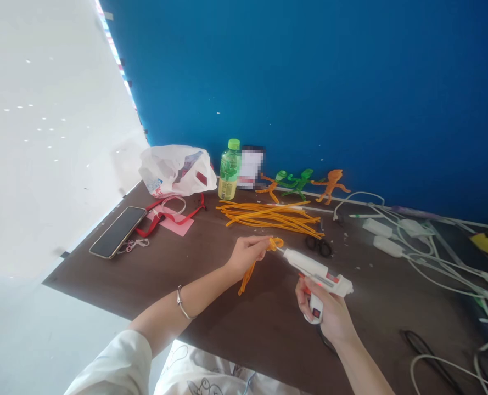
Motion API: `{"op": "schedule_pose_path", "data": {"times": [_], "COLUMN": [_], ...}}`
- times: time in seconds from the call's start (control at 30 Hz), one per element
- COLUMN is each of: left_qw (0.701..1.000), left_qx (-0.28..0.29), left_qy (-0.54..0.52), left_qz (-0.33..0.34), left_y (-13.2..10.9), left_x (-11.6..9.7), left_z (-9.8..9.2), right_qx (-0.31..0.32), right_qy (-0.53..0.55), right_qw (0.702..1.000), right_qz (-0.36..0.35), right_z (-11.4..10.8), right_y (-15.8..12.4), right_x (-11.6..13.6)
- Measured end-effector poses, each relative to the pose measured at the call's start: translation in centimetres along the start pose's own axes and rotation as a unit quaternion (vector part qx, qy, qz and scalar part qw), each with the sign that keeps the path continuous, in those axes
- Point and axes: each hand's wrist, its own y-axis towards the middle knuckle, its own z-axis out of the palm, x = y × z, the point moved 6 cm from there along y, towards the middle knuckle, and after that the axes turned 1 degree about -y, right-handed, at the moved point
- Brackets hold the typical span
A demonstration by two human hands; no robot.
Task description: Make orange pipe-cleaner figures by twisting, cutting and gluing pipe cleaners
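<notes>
My left hand (247, 255) pinches a bent orange pipe cleaner piece (273, 244) above the dark brown table (211, 285); its loose end hangs down toward the table. My right hand (328, 312) is wrapped round the grip of a white hot glue gun (318, 272). The gun's nozzle points left and touches the orange piece at my left fingertips. A pile of orange pipe cleaners (270, 215) lies just behind my hands.
A phone (118, 231), red ribbon on pink paper (172, 215), a white plastic bag (177, 170) and a green bottle (229, 170) sit at the left and back. Pipe cleaner figures (305, 184) stand against the blue wall. Black scissors (318, 245) and white cables with adapters (416, 247) fill the right.
</notes>
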Motion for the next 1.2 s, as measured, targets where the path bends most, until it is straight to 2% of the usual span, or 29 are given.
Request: {"op": "schedule_pose_path", "data": {"times": [1.2], "left_qw": [1.000], "left_qx": [0.011], "left_qy": [0.003], "left_qz": [-0.010], "left_y": [0.25], "left_x": [0.32], "left_z": [-0.03], "right_qx": [-0.017], "right_qy": [0.053], "right_qw": [0.997], "right_qz": [0.051], "right_z": [-0.02], "right_y": [0.09], "right_x": [-0.71]}}
